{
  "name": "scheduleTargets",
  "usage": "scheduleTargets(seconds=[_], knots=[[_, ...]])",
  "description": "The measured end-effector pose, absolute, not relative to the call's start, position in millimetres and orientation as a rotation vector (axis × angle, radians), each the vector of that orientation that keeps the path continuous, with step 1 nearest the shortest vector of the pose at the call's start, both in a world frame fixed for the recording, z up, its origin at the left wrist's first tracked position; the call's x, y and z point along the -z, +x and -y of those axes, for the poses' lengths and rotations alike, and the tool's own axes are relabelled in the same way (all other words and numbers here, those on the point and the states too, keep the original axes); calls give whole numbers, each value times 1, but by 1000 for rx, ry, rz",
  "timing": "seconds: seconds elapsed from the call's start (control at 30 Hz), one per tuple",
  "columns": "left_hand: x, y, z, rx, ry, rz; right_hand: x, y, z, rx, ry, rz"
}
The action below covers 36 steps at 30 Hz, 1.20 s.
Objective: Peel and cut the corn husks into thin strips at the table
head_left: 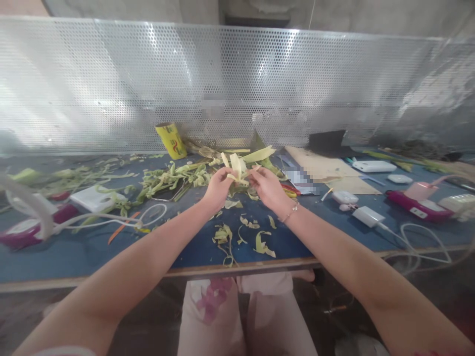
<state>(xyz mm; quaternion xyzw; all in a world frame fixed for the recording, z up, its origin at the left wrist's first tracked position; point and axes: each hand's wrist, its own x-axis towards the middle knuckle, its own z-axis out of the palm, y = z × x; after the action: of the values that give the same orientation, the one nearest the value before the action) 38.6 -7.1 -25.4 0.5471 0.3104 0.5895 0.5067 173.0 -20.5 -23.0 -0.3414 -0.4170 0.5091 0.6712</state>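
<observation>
Over the middle of the blue table, my left hand (218,188) and my right hand (267,189) are close together, fingers pinched. Between them they hold a piece made of pale yellow-green leaf strips (236,165), its ends sticking up and out. The exact shape under my fingertips is hidden. A broad pale leaf strip (260,155) slants up to the right just behind the fingers. Curled leaf scraps (263,244) lie on the tabletop below my hands. To the left of my left hand is a heap of twisted green leaf pieces (178,178).
A yellow cardboard tube (171,141) leans near the perforated metal screen (148,84). Red-and-yellow tool handles (291,190) lie beside my right hand. Purple power strips (419,206), white chargers (368,216) and cables sit at both sides. Brown cardboard (322,165) lies at the back right.
</observation>
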Motion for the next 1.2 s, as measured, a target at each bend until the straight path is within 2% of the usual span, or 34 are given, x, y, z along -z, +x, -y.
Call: scheduleTargets(seconds=[0.2,0.5,0.63,0.87,1.03,1.2], knots=[[29,38,4,-1422,1329,-824,18,173,31,-657,-852,1403],[25,38,13,-1263,1550,-977,17,179,38,-39,-778,1757],[23,40,18,-1172,1745,-949,21,179,33,-65,-831,1816],[25,41,17,-1063,1834,-1037,23,179,24,-307,-993,1640],[27,40,16,-1105,1736,-976,20,181,26,-616,-1057,1567],[28,43,17,-1179,1774,-880,19,181,28,-512,-1098,1543]])
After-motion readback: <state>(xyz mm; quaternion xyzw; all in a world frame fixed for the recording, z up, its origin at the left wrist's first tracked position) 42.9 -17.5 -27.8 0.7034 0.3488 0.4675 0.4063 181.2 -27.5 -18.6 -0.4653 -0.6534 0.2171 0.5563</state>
